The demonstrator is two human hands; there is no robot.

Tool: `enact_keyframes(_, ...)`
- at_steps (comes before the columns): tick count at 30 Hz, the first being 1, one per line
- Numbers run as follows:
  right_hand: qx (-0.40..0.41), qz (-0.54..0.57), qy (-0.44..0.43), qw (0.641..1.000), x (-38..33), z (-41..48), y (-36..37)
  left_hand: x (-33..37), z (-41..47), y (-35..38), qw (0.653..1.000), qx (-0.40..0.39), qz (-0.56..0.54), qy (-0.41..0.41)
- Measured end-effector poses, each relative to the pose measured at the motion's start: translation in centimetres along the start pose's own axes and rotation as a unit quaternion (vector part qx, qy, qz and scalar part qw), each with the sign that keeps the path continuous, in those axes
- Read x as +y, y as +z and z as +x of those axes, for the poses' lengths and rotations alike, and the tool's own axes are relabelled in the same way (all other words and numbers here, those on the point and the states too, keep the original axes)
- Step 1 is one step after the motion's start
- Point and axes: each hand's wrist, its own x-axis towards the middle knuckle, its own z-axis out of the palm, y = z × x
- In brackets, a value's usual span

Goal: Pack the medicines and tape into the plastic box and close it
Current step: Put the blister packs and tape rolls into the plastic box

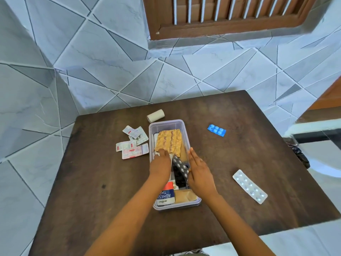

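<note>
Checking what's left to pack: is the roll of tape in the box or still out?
Out. The tape roll lies on its side on the table, just beyond the far end of the plastic box.

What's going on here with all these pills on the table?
A person is packing medicines into a clear plastic box on a dark wooden table. The left hand presses on a gold blister sheet inside; the right hand tucks in a black strip. Still outside: a tape roll, a blue strip, a silver strip and several white strips. No lid is visible.
</note>
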Motion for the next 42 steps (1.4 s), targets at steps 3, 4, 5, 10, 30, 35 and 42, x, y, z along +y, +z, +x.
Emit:
enact_keyframes(3, 0.005, 0.046, 0.013, 0.999, 0.1, -0.4, -0.6, -0.5, 0.4, -1.3, 1.000, 0.014, -0.024, -0.010)
enact_keyframes(4, 0.022, 0.055, 0.023, 0.998, 0.7, -0.7, -1.0, -0.5, 0.6, -2.2, 0.999, 0.039, -0.031, 0.000)
enact_keyframes(5, 0.043, 0.057, 0.043, 0.996, 1.5, -1.2, -1.6, 0.0, 1.0, -3.3, 0.997, 0.066, -0.036, 0.016)
enact_keyframes(10, 0.083, -0.023, 0.213, 0.973, 6.9, -3.3, -4.9, 5.6, 3.6, -6.5, 0.980, 0.083, -0.132, 0.122)
enact_keyframes(30, -0.140, -0.078, 0.354, 0.922, 14.9, -1.5, -9.6, 17.0, 18.1, -1.1, 0.981, -0.011, 0.045, 0.187)
enact_keyframes(35, -0.169, -0.064, 0.333, 0.925, 14.8, -1.3, -9.8, 15.8, 18.1, -1.5, 0.986, -0.101, -0.071, 0.111)
enact_keyframes(42, -0.099, 0.053, 0.298, 0.948, 14.0, -0.6, -9.8, 13.2, 13.3, -1.6, 0.967, -0.056, -0.210, 0.131)
